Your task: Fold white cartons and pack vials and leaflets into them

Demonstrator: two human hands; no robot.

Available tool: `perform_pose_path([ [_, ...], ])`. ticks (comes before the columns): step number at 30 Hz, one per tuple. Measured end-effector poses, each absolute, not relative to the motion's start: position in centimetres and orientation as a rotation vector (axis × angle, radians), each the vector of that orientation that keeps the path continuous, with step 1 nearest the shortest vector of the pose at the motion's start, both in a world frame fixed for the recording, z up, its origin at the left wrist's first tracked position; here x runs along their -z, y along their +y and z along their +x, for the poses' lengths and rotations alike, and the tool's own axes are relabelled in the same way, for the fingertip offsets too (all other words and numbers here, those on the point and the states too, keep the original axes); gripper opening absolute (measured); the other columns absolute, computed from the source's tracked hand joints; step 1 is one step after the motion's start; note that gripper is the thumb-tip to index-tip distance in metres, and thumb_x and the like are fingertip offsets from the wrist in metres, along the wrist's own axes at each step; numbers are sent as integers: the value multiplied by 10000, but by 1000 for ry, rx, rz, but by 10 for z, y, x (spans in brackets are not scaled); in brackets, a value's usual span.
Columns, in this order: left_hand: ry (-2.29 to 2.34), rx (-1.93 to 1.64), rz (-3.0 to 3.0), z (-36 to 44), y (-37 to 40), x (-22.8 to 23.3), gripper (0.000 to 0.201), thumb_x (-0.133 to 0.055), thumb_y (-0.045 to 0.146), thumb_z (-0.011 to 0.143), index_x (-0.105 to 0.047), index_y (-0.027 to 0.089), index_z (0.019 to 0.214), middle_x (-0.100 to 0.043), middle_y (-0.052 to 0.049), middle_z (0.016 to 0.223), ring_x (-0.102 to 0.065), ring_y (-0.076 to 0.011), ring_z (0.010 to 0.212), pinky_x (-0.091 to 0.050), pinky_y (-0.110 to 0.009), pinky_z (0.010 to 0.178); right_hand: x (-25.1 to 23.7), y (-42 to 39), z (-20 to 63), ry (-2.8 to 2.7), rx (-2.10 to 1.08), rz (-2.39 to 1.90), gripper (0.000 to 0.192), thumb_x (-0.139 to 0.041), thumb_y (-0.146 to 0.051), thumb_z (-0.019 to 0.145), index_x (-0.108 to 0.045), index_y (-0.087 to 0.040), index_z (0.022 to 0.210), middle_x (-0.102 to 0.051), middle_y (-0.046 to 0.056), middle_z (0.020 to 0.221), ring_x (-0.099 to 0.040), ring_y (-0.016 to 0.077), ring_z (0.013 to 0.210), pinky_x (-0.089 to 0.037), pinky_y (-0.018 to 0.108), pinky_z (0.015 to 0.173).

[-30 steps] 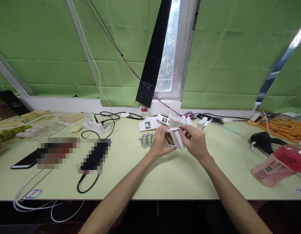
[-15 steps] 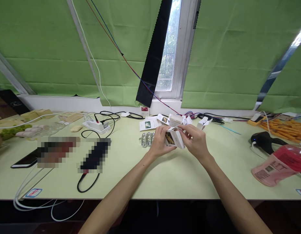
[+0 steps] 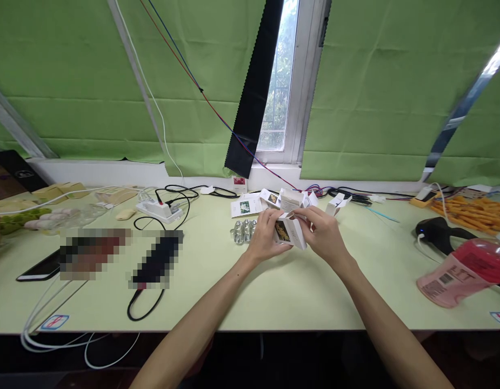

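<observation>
White rectangular cardboard box with dark picture panel (image 3: 289,231) between our hands, over pale green tabletop (image 3: 274,302). Our left hand (image 3: 266,235) curled round left side; right hand (image 3: 323,231) pinching top edge. Likely light, crushable; we'd favour stiffer edges.

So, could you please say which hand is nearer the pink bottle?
Right: the right hand is left of the pink bottle; the left hand, holding the white box, is farther left.
</observation>
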State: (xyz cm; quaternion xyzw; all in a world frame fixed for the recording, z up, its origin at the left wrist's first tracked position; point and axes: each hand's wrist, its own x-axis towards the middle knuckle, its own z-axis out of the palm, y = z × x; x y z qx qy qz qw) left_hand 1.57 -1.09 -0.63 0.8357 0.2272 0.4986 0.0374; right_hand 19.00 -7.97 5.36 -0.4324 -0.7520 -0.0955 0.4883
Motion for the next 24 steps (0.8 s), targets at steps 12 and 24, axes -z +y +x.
perform_pose_path([
  [12,698,-1503,2589,16,-11,7,801,-794,286,640,-413,240,1343,-523,-113,1230,-486,-313,1151,-454,-477,968,-51,-79,193,-1872,271,-1099,192,-495,-156,974,-678,-210,992,-688,43,885,-601,157,665,-430,273,602],
  [24,712,-1514,2570,15,-9,8,808,-809,312,643,-408,241,1341,-518,-117,1226,-487,-316,1146,-458,-480,968,-50,-78,192,-1861,290,-1022,179,-491,-165,980,-663,-208,962,-669,46,856,-607,156,667,-452,270,603],
])
